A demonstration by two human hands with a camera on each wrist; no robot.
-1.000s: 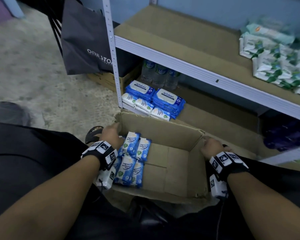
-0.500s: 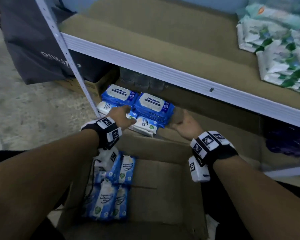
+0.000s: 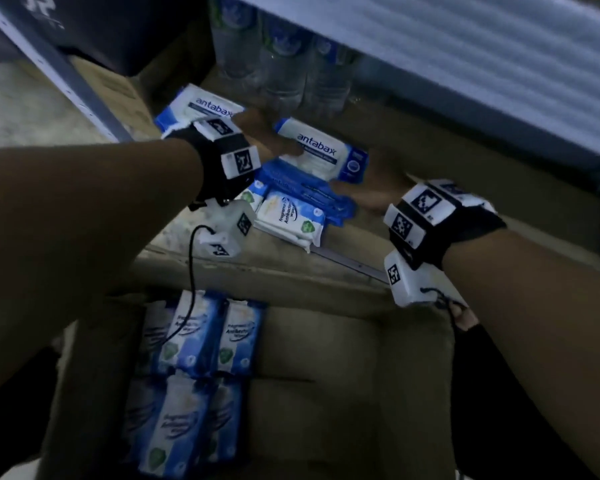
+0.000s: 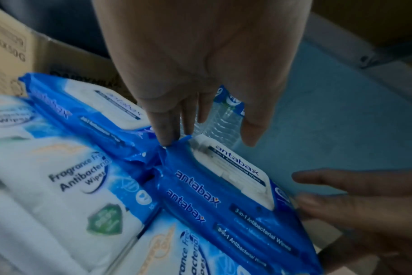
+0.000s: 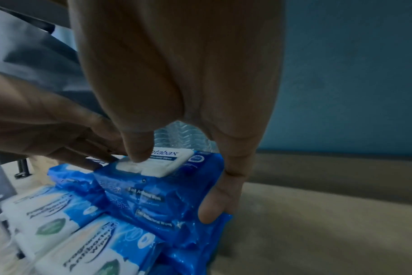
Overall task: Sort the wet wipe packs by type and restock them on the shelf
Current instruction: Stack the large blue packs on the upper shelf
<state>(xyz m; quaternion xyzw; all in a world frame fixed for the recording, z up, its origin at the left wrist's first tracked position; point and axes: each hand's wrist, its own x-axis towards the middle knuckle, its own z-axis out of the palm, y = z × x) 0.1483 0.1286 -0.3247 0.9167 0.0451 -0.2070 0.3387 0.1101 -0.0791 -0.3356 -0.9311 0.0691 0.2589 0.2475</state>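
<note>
Grips the right blue stack (image 3: 323, 150) with the right hand (image 3: 371, 188): thumb on the white lid, fingers (image 5: 219, 204) curled round the far end. Looks like a hold for sliding or squaring up the whole stack in one go, not just one pack

Touches the other end of that stack with the left hand (image 3: 257, 133), open, fingers (image 4: 167, 128) straight, tips in the gap next to the left blue stack (image 3: 201, 105). Probably there to steady the near end and keep the two stacks from bumping, so the packs line up neatly

Sits on the low shelf (image 5: 318, 223), that right blue stack, a few packs high, just in front of the water bottles (image 3: 284, 57). Rests partly on the white packs (image 3: 288, 220) at the front edge of the shelf, so leans a little. Kept apart by kind, it seems: blue ones behind, white ones in front

Looks soft and squashy. Shiny blue wrap with crinkles, a hard white flip lid on top, and the word "antabax" in blue. Says "3-in-1 Antibacterial Wipes" along the side. Might slip or bend if pulled by one end only, so needs two hands

Shows more packs (image 3: 194, 341) lying in the brown box (image 3: 343, 375) below, white and blue like the front ones, waiting for a turn. Plenty left to do, by the look of it
</note>
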